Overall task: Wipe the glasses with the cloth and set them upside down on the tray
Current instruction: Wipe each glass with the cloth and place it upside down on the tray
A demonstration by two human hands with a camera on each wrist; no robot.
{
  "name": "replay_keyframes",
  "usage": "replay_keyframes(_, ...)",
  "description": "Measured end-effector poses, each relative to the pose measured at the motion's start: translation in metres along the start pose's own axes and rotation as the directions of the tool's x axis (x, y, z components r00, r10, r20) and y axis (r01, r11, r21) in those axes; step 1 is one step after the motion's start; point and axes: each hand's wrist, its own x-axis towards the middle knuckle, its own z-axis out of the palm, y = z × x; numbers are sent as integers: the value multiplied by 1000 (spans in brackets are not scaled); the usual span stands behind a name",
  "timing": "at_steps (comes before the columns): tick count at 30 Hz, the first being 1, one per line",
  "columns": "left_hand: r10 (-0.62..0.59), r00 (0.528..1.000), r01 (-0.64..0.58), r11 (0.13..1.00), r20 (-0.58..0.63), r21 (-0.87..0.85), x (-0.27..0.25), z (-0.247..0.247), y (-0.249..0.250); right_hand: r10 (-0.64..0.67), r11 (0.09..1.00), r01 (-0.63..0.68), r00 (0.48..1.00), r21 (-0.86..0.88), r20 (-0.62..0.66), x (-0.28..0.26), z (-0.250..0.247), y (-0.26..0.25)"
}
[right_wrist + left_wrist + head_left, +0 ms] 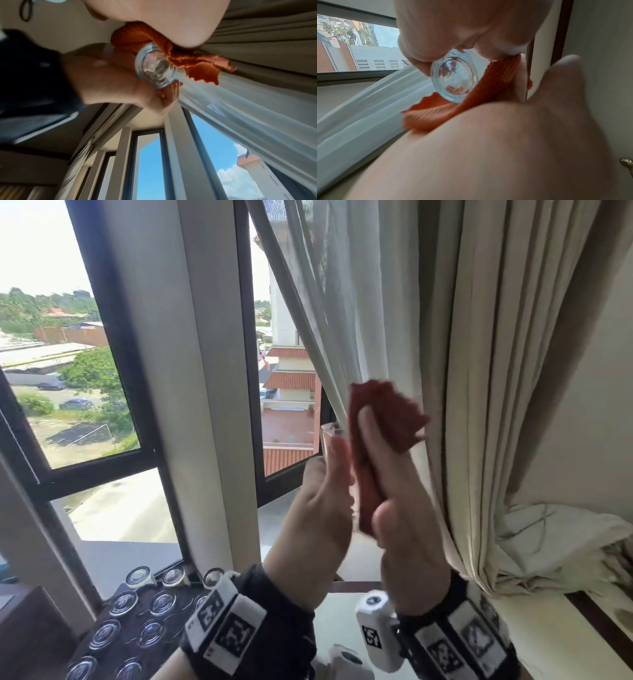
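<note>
The small clear glass (330, 446), at centre frame, is gripped in your left hand (318, 508) while your right hand (394, 508) clamps the red cloth (383, 419) against it, so you're mid-wipe; next, probably invert it onto the tray (113, 648) at lower left.

In the head view, most of the glass (329, 436) is hidden between the left hand (317, 515) and the cloth (380, 426), which is blurred. The tray (113, 642) is cut off by the bottom edge. The right hand (513, 148) is smeared across the left wrist view.
</note>
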Motion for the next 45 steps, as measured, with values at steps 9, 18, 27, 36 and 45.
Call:
replay_keyframes(9, -53, 998, 59, 986, 41, -158, 1, -7, 5, 406, 881, -314, 885, 353, -227, -29, 11, 9)
replay_keyframes(18, -193, 980, 199, 923, 52, -330, 4, -9, 18, 36, 993, -22, 993, 118, -116, -27, 10, 11)
replay_keyframes(27, 58, 998, -57, 998, 40, -33, 5, -15, 29, 781, 585, -550, 579, 595, -233, -54, 37, 29)
replay_keyframes(36, 219, 971, -173, 920, -94, 352, -9, -49, 8, 771, 449, -317, 610, 836, -183, -27, 10, 23)
replay_keyframes(45, 347, 938, -340, 908, 16, 244, -25, -60, 8, 359, 911, -290, 907, 292, -220, 1, -17, 8)
